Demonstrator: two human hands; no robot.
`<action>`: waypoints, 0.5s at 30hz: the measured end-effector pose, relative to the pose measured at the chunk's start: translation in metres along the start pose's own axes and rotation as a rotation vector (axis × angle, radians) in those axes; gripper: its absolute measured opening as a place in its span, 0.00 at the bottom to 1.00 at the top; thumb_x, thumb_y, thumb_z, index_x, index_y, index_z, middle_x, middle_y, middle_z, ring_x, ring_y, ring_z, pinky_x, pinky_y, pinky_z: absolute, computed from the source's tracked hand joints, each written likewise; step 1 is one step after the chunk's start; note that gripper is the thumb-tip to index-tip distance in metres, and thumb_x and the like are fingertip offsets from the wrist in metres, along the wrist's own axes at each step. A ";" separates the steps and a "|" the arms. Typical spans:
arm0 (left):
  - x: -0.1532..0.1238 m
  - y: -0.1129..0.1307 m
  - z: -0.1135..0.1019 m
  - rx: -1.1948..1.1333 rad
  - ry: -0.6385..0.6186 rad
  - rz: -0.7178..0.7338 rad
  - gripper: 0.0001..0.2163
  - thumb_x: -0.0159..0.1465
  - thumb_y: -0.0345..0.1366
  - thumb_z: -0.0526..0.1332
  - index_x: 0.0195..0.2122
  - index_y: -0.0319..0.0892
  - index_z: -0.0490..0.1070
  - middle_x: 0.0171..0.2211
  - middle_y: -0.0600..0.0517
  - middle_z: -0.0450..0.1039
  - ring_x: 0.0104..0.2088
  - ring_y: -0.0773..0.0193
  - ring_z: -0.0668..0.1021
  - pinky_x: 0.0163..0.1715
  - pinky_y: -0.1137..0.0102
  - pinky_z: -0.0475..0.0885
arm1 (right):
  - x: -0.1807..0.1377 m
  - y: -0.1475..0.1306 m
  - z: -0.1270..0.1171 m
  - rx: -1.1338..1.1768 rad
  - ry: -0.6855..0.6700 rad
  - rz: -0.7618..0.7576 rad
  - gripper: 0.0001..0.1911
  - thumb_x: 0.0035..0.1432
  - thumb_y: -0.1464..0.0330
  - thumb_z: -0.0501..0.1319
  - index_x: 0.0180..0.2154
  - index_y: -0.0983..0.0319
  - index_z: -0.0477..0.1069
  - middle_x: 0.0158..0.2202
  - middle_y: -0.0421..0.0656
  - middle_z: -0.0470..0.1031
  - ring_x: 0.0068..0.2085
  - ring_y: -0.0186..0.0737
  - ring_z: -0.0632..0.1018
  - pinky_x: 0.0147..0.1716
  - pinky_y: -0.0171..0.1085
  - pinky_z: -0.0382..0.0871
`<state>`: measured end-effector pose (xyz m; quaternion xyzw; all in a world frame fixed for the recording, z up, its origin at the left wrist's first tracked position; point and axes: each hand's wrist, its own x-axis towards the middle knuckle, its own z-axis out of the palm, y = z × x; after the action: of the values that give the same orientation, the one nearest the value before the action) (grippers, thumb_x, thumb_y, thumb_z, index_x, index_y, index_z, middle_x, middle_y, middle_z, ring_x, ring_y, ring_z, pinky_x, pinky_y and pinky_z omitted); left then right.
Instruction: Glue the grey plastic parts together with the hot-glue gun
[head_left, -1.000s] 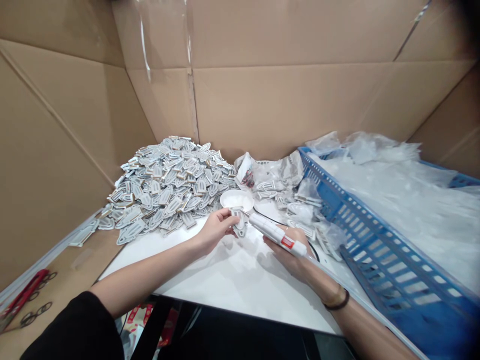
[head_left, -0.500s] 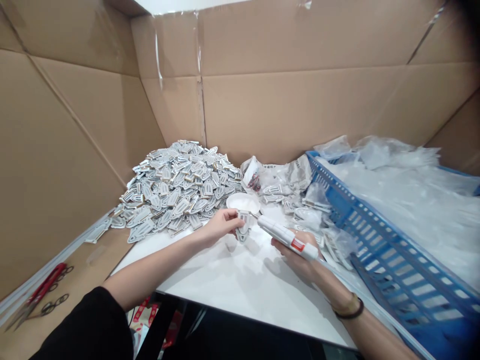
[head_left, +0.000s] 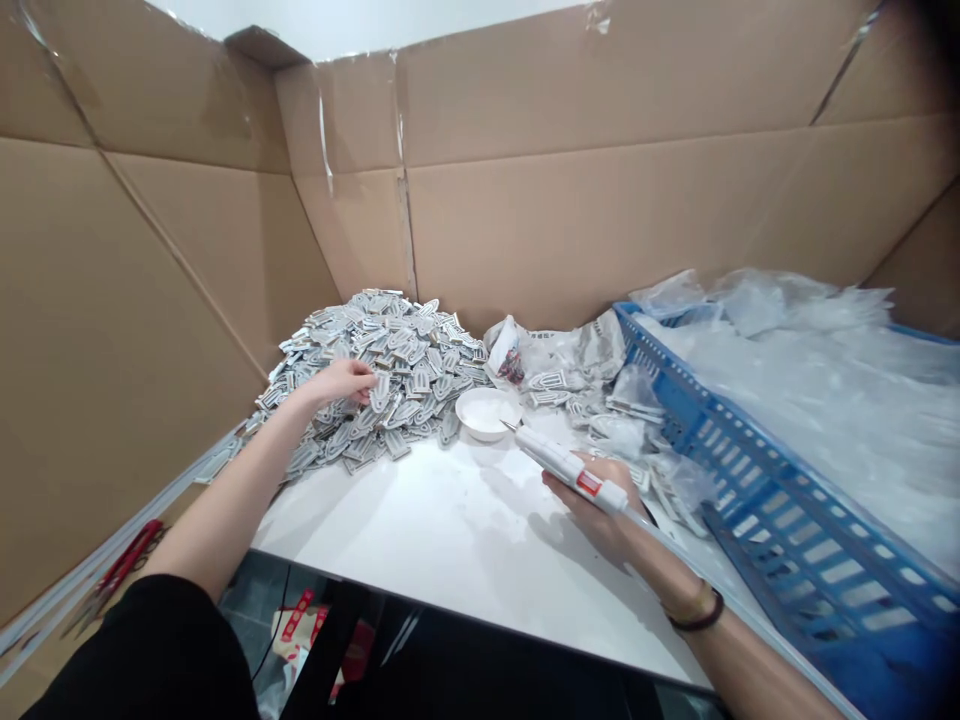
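My left hand (head_left: pixel 346 382) reaches over a heap of grey slotted pieces (head_left: pixel 420 345), thumb and fingers pinched at the edge of one grey slotted piece (head_left: pixel 380 390). My right hand (head_left: pixel 600 500) is wrapped round a white electric screwdriver (head_left: pixel 559 460) with a red switch. Its thin bit points up and left, close to the rim of a round white dish (head_left: pixel 489 432). Inside the dish is something pale that I cannot make out.
A blue plastic basket (head_left: pixel 750 460) full of clear plastic bags (head_left: pixel 810 370) stands at the right. Bagged grey pieces (head_left: pixel 619 435) lie beside it. Red-handled scissors (head_left: pixel 127 560) lie at the left. Cardboard walls (head_left: pixel 525 220) enclose the white table (head_left: pixel 450 540).
My left hand has moved left from the screwdriver's tip to the heap. The grey piece it held in front of the dish is gone from there. My right hand keeps the screwdriver in nearly the same place.
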<state>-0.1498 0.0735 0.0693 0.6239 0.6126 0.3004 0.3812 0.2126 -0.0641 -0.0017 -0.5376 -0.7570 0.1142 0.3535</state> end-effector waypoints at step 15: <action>-0.011 0.000 -0.016 -0.012 0.151 -0.044 0.12 0.54 0.35 0.67 0.36 0.39 0.67 0.26 0.50 0.75 0.26 0.63 0.77 0.32 0.67 0.75 | 0.003 0.011 -0.002 0.103 0.189 0.110 0.19 0.57 0.59 0.57 0.18 0.58 0.59 0.17 0.41 0.66 0.20 0.36 0.67 0.22 0.36 0.56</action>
<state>-0.1641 0.0641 0.0789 0.5832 0.6515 0.3420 0.3442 0.2210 -0.0577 -0.0054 -0.5677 -0.6828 0.1211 0.4436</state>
